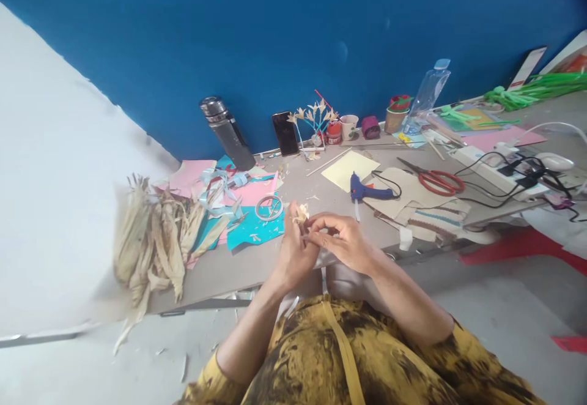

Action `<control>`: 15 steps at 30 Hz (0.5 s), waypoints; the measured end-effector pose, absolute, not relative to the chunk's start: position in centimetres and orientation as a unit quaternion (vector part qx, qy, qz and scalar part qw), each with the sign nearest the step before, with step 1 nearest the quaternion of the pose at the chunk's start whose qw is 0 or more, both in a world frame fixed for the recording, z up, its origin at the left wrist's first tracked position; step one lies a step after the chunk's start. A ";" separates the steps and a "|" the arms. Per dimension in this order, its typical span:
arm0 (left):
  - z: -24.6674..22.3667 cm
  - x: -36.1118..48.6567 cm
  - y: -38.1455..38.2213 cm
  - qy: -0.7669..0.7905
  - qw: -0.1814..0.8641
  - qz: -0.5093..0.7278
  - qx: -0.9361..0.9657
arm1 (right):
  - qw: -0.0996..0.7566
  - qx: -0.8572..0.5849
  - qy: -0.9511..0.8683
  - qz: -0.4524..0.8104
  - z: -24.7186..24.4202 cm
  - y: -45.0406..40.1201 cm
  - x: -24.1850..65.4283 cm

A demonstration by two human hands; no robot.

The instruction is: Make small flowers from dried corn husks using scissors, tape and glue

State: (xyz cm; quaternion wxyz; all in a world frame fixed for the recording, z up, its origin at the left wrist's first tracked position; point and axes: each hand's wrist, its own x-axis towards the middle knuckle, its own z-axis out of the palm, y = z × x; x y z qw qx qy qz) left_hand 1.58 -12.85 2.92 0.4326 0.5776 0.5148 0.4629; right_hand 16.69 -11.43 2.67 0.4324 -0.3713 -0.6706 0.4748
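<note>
Nearest to us is the yellow-and-black patterned garment (316,356) we wear, with a yellow strip running down its front. Beyond it, our two hands meet over the front edge of the tabletop (263,264). We hold a small pale flower (301,213) in our left hand (296,247), its fingers closed around the lower part so that the petals show at the top. Our right hand (342,238) comes in from the side, thumb and forefinger bent close together just below the petals (whether they pinch anything there, we cannot tell).

Just left of our hands we have a bright blue sheet (252,234), and farther left a bundle of dry husks (156,240) hanging over the edge. To the right we see a blue glue gun (373,191) beside a pale yellow sheet (342,169), then orange-handled scissors (443,182), lying open, and a white power strip (486,172) crowded with cables. Along the blue wall (293,32) we find a dark flask (229,136), a phone (285,133) leaning upright, a cluster of similar pale flowers (316,113) on thin stems, a paper cup (349,128) and a tilted clear bottle (426,99).
</note>
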 end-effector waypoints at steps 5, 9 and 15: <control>2.9 1.6 -12.7 0.506 0.439 0.444 0.594 | 0.449 -0.355 -0.656 0.493 2.7 -11.6 16.3; 3.3 1.5 -12.7 0.455 0.497 0.422 0.607 | 0.473 -0.361 -0.644 0.480 2.5 -11.5 16.1; 3.7 1.7 -12.7 0.442 0.526 0.419 0.593 | 0.528 -0.396 -0.613 0.434 1.8 -11.9 15.8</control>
